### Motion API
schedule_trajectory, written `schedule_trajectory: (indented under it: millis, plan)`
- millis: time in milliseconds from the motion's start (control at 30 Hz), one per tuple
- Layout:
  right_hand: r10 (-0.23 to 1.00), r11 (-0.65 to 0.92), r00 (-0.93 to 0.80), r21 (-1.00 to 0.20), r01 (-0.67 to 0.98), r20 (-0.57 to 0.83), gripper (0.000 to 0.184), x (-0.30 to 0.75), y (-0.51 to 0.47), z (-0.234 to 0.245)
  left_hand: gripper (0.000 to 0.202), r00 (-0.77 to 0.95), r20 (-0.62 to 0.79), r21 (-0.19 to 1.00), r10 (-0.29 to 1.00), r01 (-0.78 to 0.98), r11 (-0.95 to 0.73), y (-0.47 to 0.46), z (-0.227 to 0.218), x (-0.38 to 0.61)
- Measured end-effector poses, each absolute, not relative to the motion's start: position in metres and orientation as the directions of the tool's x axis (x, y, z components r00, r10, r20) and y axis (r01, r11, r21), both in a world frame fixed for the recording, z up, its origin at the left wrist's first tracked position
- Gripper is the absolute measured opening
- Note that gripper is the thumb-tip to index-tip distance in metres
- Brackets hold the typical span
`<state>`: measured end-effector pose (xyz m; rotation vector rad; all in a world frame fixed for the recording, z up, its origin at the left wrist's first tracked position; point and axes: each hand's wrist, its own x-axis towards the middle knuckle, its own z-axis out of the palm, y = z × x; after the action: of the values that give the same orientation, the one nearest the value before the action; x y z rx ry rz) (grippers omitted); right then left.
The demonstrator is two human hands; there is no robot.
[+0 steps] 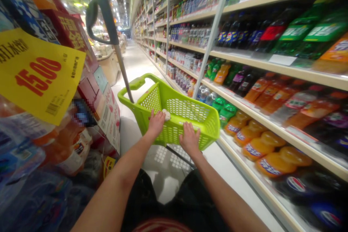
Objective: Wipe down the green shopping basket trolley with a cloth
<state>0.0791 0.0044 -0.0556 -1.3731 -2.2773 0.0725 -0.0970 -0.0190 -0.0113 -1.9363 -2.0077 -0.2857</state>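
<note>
A lime-green rolling shopping basket (179,107) stands in front of me, with perforated sides and a long metal pull rod. The rod's dark grey handle (104,20) rises at the upper left. My left hand (157,123) grips the basket's near rim, its fingers reaching over to the inside. Close beside those fingertips is a small whitish item (166,115), partly hidden; its kind is unclear. Farther right along the same rim, my right hand (189,138) is closed over the edge, fingers on the inner side.
Shelves of bottled drinks (272,90) run along the right, with orange soda bottles (268,152) low down. Stacked cartons (104,116) and shrink-wrapped bottles (67,152) crowd the left, under a yellow price sign (40,76). The pale aisle floor (130,58) extends ahead.
</note>
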Motion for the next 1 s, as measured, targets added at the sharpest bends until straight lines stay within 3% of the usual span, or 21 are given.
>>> schedule_trajectory:
  millis: [200, 433, 700, 833, 1000]
  plan:
    - [0.851, 0.483, -0.367, -0.287, 0.827, 0.376, 0.056, 0.081, 0.008, -0.053, 0.040, 0.053, 0.386, -0.079, 0.921, 0.997, -0.025, -0.018, -0.023, -0.086]
    - [0.849, 0.482, -0.351, -0.304, 0.822, 0.395, 0.056, 0.087, 0.010, -0.057, 0.038, -0.107, 0.370, 0.015, 0.923, 0.994, 0.109, -0.020, -0.005, -0.101]
    - [0.645, 0.756, -0.530, -0.359, 0.548, 0.550, 0.051, 0.026, 0.012, -0.036, 0.046, -0.156, 0.360, 0.102, 0.920, 0.987, 0.128, -0.020, -0.001, -0.089]
    - [0.676, 0.734, -0.537, -0.388, 0.558, 0.505, 0.047, 0.001, 0.014, -0.031, 0.049, -0.158, 0.333, 0.049, 0.930, 0.987, 0.150, -0.032, 0.009, -0.102]
    - [0.696, 0.710, -0.497, -0.390, 0.587, 0.518, 0.044, -0.007, 0.014, -0.024, 0.057, -0.045, 0.275, -0.011, 0.960, 0.999, 0.050, -0.045, 0.016, -0.115]
